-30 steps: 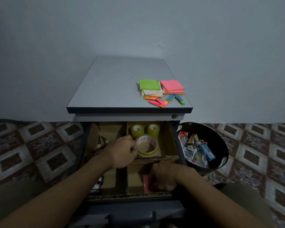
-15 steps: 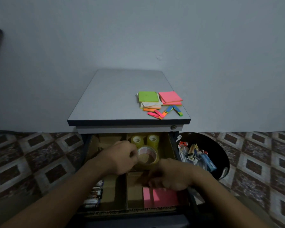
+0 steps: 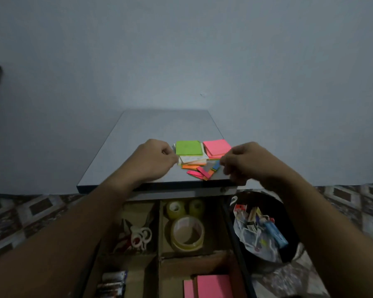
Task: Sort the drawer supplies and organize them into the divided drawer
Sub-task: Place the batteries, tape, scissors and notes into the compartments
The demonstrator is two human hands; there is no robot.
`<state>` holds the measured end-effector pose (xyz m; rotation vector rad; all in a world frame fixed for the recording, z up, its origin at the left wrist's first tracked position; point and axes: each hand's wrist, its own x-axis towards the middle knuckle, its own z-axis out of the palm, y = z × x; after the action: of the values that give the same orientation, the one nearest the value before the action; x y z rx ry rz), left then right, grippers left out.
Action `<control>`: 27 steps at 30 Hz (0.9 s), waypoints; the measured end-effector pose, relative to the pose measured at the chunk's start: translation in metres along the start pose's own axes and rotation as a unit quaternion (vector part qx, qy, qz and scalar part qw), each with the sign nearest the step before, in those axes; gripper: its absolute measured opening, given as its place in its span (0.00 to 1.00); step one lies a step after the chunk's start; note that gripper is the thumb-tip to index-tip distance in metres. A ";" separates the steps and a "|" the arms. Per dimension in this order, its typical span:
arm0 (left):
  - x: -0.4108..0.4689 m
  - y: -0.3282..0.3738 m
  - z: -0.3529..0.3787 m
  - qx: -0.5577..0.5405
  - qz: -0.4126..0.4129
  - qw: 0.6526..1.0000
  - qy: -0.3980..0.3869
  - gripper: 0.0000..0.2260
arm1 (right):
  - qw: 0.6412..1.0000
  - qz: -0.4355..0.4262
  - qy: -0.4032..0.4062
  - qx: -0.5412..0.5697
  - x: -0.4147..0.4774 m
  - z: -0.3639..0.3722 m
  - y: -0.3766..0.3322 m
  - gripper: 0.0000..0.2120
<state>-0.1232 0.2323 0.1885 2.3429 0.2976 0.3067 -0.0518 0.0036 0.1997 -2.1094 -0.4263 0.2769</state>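
On the cabinet top, one green pad and one pink pad are seen atop a pile of sticky notes, flanked by the left hand and right hand, fingers curled at its edges; any grip cannot be told. Below the cabinet top, three tape rolls, one pair of scissors and two pink note blocks are held in the divided drawer. Labels are blurred.

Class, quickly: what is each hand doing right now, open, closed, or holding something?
Left hand: fingers curled beside the note stack; a grip cannot be told.
Right hand: fingers curled by the coloured flags; a grip cannot be told.
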 end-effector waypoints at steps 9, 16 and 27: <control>0.079 0.003 0.018 0.047 -0.059 0.997 0.020 0.09 | 0.991 0.071 0.068 -0.092 0.094 -0.030 0.007 0.13; 0.107 0.002 0.031 0.046 -0.078 0.996 -0.024 0.10 | 0.950 0.054 -0.128 -0.281 0.116 -0.032 -0.004 0.38; 0.123 -0.002 0.030 -0.008 -0.092 0.992 -0.086 0.10 | 0.912 0.049 -0.243 -0.327 0.139 -0.035 0.005 0.46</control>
<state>0.0014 0.2511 0.1821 2.2887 0.4206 0.0168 0.0888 0.0307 0.2100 -2.7183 -0.7887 0.8224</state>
